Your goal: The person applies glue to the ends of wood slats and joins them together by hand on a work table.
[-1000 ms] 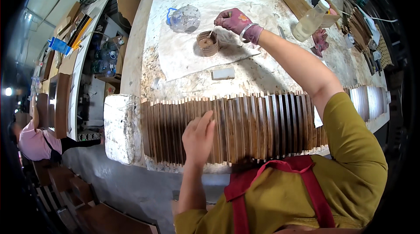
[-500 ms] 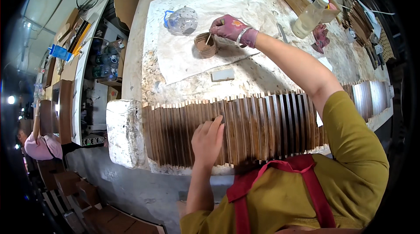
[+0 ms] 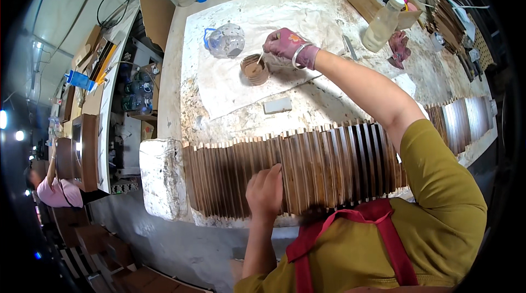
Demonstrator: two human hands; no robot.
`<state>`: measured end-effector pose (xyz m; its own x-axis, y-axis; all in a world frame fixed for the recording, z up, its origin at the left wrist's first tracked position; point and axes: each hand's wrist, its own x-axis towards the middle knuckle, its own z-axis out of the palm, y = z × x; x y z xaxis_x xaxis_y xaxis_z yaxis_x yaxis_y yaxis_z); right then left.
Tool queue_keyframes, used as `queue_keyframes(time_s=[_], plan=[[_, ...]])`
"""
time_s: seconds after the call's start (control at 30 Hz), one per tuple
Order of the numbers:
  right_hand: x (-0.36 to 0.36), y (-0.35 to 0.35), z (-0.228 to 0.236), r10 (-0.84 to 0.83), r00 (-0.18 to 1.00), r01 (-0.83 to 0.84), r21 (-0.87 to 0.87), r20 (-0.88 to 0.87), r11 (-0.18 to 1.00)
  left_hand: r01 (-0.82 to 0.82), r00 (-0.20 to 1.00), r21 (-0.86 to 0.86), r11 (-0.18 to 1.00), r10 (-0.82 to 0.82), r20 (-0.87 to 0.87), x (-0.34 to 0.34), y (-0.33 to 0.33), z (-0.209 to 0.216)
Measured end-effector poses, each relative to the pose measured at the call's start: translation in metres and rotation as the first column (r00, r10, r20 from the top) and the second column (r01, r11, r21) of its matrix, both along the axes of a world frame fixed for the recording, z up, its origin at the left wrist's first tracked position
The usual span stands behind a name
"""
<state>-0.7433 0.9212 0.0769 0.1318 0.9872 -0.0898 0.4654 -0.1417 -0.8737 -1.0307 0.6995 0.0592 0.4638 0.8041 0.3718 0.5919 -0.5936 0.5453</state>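
Note:
A long row of dark brown wooden strips [image 3: 329, 167] stands packed side by side along the near edge of the table. Over its left part lies my bare left hand [image 3: 265, 191], its fingers bent and closed at the edge of one strip; the exact grip is partly hidden. My right hand [image 3: 287, 45], in a purple glove, is closed around a thin pale stick [image 3: 259, 61]. The stick's lower end dips into a ribbed cup [image 3: 255, 76] of brown paste, which stands on a white cloth [image 3: 219, 96].
A clear plastic jug [image 3: 226, 41] lies left of the cup. A grey block [image 3: 278, 105] sits between cup and strips. At the right are a bottle [image 3: 383, 23] and a crumpled purple glove [image 3: 399, 49]. A white-wrapped block [image 3: 163, 178] borders the row's left end. Another person [image 3: 57, 191] works far left.
My left hand's fingers have gone from stretched to bent on the strips. My right hand keeps the stick in the cup, its tip shifted slightly. The whole view has tilted a little.

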Motion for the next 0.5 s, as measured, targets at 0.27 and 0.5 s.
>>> queue_keyframes(time_s=[0.27, 0.5], plan=[[0.036, -0.049, -0.012, -0.065, 0.701, -0.013, -0.104, -0.71, 0.995, -0.073, 0.997, 0.042, 0.996, 0.074, -0.032, 0.001, -0.009, -0.001], [0.06, -0.201, 0.0, 0.056, 0.767, -0.081, -0.01, -0.639, 0.997, -0.054, 0.996, 0.058, 0.997, 0.058, -0.065, -0.002, -0.042, 0.003]])
